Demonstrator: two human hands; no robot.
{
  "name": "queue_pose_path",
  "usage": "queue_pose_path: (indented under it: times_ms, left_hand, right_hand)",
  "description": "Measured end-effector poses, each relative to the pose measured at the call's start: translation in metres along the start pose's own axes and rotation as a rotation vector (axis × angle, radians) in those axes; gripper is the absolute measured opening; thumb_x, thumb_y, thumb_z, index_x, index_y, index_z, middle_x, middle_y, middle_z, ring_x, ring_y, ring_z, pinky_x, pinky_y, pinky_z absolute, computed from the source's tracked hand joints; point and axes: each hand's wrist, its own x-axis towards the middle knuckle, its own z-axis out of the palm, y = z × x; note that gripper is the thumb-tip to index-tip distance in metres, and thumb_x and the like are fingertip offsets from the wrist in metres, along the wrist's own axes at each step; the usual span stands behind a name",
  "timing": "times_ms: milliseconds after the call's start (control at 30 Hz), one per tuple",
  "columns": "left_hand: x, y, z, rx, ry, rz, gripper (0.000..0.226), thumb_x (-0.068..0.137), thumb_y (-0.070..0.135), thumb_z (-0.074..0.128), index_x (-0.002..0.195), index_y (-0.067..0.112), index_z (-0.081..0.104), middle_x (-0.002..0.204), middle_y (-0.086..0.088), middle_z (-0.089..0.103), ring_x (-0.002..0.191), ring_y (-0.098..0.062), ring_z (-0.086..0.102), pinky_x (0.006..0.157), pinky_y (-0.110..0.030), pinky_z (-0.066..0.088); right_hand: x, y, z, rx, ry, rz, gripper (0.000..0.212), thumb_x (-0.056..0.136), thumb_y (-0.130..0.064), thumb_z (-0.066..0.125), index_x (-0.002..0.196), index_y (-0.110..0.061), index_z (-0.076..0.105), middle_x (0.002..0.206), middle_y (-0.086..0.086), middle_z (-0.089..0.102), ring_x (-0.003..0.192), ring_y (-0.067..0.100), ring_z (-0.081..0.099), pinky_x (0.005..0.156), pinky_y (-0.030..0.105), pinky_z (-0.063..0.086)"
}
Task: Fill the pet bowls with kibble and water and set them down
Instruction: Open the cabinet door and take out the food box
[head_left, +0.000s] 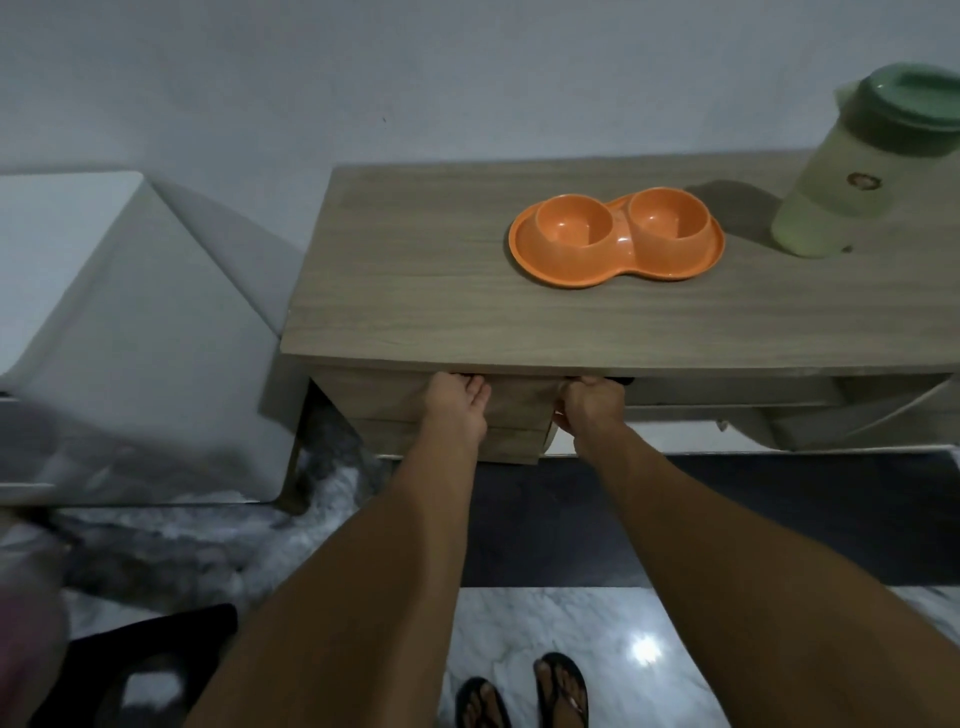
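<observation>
Fingers (470, 387) of both hands are curled over the top edge of a drawer front (511, 410), tips hidden in the dark gap under the counter's lip. Left hand (457, 410) grips near the middle of the front, thumb lying along the outside. Right hand (592, 405) is bunched tighter at the front's right upper corner. No handle visible, which probably explains the hook-over-the-edge grip and the use of both hands. Can't tell how far out the drawer is.

Likely step: opening the drawer to look for kibble. No kibble in view anywhere.

Counter (415, 291): wood-grain top, back edge against a pale wall. On it, right of centre, the orange double pet bowl (615, 236), two wells in one moulded tray, sitting flat. Both wells look empty and dry, so no filling done yet.

Further right, near the frame edge, a pale jug (852, 171) with a green lid, upright and well apart from the bowl. Presumably the water source; contents not readable through the cloudy wall.

Bowl and jug both stand back from the front edge, out of the arms' way.
</observation>
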Motion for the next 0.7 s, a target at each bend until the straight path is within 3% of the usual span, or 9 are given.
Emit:
queue_pose_path:
  times_ms: [67, 167, 233, 367, 467, 567, 633, 700]
  left_hand:
    - [-0.004, -0.003, -0.003, 0.046, -0.012, -0.009, 0.045, 0.104, 0.01, 0.029, 0.147, -0.003, 0.031, 0.151, -0.019, 0.036, 0.138, -0.029, 0.04, 0.113, -0.036, 0.034]
    - [-0.015, -0.009, -0.006, 0.154, 0.007, 0.009, 0.047, 0.099, 0.021, 0.051, 0.142, 0.003, 0.042, 0.144, -0.015, 0.042, 0.13, -0.027, 0.045, 0.107, -0.033, 0.038]
    - [-0.021, -0.016, -0.013, 0.289, 0.09, 0.029, 0.045, 0.093, 0.022, 0.063, 0.133, 0.005, 0.051, 0.132, -0.011, 0.052, 0.117, -0.026, 0.052, 0.101, -0.034, 0.045]
    - [-0.036, -0.035, -0.043, 0.69, 0.237, 0.163, 0.034, 0.089, 0.021, 0.063, 0.12, 0.006, 0.059, 0.108, -0.006, 0.064, 0.095, -0.021, 0.061, 0.077, -0.031, 0.05]
    - [-0.059, -0.038, -0.069, 0.819, 0.311, 0.307, 0.039, 0.092, 0.019, 0.061, 0.126, 0.0, 0.055, 0.118, -0.012, 0.062, 0.109, -0.03, 0.061, 0.081, -0.032, 0.047]
    - [-0.067, -0.037, -0.102, 1.0, 0.357, 0.4, 0.037, 0.092, 0.02, 0.059, 0.123, 0.001, 0.059, 0.119, -0.017, 0.065, 0.108, -0.032, 0.062, 0.082, -0.035, 0.051]
    - [-0.077, -0.034, -0.123, 1.09, 0.356, 0.448, 0.031, 0.091, 0.016, 0.059, 0.119, 0.001, 0.061, 0.112, -0.017, 0.067, 0.103, -0.031, 0.064, 0.077, -0.033, 0.05]
    - [-0.084, -0.027, -0.15, 1.156, 0.338, 0.502, 0.031, 0.09, 0.016, 0.057, 0.118, 0.005, 0.063, 0.11, -0.016, 0.068, 0.101, -0.031, 0.065, 0.081, -0.034, 0.054]
  right_hand:
    - [-0.007, 0.0, -0.007, -0.056, -0.016, -0.015, 0.017, 0.091, -0.003, 0.052, 0.1, -0.007, 0.066, 0.101, 0.013, 0.064, 0.084, 0.028, 0.061, 0.081, 0.041, 0.054]
    - [-0.021, 0.0, -0.023, -0.226, -0.059, -0.057, 0.03, 0.095, -0.008, 0.049, 0.072, -0.017, 0.066, 0.093, 0.013, 0.066, 0.08, 0.026, 0.059, 0.077, 0.04, 0.052]
    - [-0.031, 0.001, -0.032, -0.432, -0.152, -0.072, 0.034, 0.096, -0.007, 0.049, 0.068, -0.016, 0.066, 0.098, 0.016, 0.068, 0.084, 0.027, 0.06, 0.076, 0.04, 0.053]
    - [-0.054, 0.007, -0.038, -0.794, -0.379, -0.055, 0.021, 0.098, -0.013, 0.052, 0.098, -0.001, 0.069, 0.098, 0.015, 0.065, 0.083, 0.024, 0.06, 0.074, 0.036, 0.055]
    - [-0.068, 0.014, -0.025, -0.955, -0.469, -0.276, 0.021, 0.095, -0.009, 0.054, 0.104, -0.006, 0.073, 0.093, 0.01, 0.068, 0.075, 0.019, 0.06, 0.067, 0.026, 0.05]
    - [-0.087, 0.018, 0.001, -1.091, -0.566, -0.493, 0.027, 0.093, -0.01, 0.056, 0.116, -0.012, 0.068, 0.113, 0.012, 0.068, 0.104, 0.027, 0.064, 0.087, 0.03, 0.051]
    - [-0.107, 0.017, 0.021, -1.135, -0.659, -0.626, 0.037, 0.092, -0.01, 0.056, 0.128, -0.014, 0.06, 0.123, 0.012, 0.063, 0.113, 0.03, 0.06, 0.097, 0.037, 0.049]
    - [-0.129, 0.018, 0.043, -1.196, -0.786, -0.812, 0.055, 0.089, -0.006, 0.058, 0.142, -0.017, 0.048, 0.141, 0.012, 0.052, 0.129, 0.03, 0.05, 0.107, 0.037, 0.041]
